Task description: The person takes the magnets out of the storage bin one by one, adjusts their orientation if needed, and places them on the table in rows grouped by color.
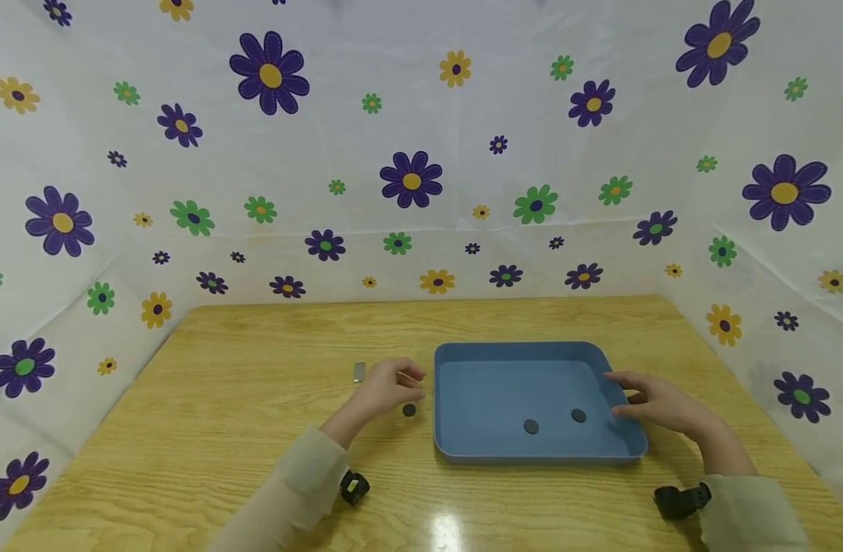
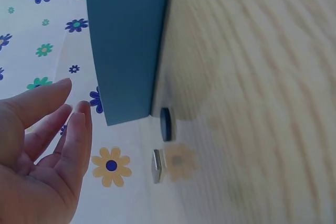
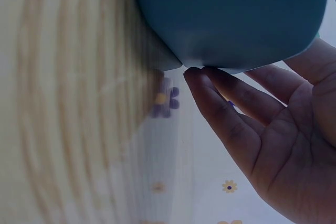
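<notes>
Blue rectangular tray with rounded corners (image 1: 504, 387) seen on the right half of a pale wood-grained table (image 1: 255, 399). Wood is left visible on every side of it; a narrow strip separates its left wall from the left hand (image 1: 386, 389). On that strip, beside the fingertips, a small dark round disc (image 1: 409, 410) is laid flat. Left thumb and fingers are held apart, loosely curved, with nothing gripped.

The right hand (image 1: 659, 400) is placed at the tray's right wall, thumb and fingers spread; whether the wall is touched cannot be told. Inside the tray, two matching dark discs (image 1: 531, 426) are set apart, nearer the front and right walls. Tray surface smooth, matt. A thin silvery rectangular piece (image 1: 360, 372) is noted beyond the left wrist. The table's far edge is backed by white flower-printed cloth (image 1: 338, 146).
</notes>
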Action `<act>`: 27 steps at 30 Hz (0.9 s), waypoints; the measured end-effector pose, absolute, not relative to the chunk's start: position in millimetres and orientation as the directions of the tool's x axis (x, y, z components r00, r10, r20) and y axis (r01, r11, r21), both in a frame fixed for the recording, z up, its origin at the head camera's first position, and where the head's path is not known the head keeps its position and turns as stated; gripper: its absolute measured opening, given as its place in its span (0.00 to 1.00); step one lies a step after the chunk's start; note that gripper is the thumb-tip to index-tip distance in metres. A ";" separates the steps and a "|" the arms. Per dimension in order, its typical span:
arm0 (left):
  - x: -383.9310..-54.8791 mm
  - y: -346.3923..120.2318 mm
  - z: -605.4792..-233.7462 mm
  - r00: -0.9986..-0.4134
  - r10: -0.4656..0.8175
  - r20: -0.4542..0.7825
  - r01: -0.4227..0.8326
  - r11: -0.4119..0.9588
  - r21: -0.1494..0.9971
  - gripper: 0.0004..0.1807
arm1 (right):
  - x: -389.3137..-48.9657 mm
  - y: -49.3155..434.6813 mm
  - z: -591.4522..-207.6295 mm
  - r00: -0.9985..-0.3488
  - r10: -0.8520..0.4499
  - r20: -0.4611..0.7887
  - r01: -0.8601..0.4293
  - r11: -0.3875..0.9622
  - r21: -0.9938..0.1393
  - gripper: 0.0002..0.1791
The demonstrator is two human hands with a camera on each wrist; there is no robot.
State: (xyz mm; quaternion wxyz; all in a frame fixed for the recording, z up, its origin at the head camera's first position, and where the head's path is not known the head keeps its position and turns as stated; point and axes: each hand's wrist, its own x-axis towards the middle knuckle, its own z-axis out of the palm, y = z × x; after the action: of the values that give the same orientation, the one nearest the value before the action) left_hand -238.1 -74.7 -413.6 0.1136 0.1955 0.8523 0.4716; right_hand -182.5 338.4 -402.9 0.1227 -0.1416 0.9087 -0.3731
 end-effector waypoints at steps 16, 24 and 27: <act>-235.2 -38.0 -406.4 -0.886 0.461 0.047 0.228 0.346 0.910 0.19 | -183.5 338.7 -402.8 -0.928 -0.354 -0.116 -0.170 0.679 -0.715 0.35; -235.3 -14.4 -408.5 -0.879 0.474 0.050 0.217 0.305 0.927 0.19 | -183.9 337.9 -402.0 -0.929 -0.350 -0.118 -0.167 0.684 -0.711 0.35; -233.5 -6.1 -409.2 -0.873 0.484 0.058 0.222 0.288 0.931 0.19 | -183.7 338.4 -403.1 -0.929 -0.351 -0.117 -0.169 0.684 -0.709 0.36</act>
State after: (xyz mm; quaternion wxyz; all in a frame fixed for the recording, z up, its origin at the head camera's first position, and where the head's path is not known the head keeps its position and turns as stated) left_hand -233.5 -6.1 -409.2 0.1186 0.2224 0.7938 0.5535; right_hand -183.7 338.4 -403.1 0.1225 -0.1429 0.9095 -0.3707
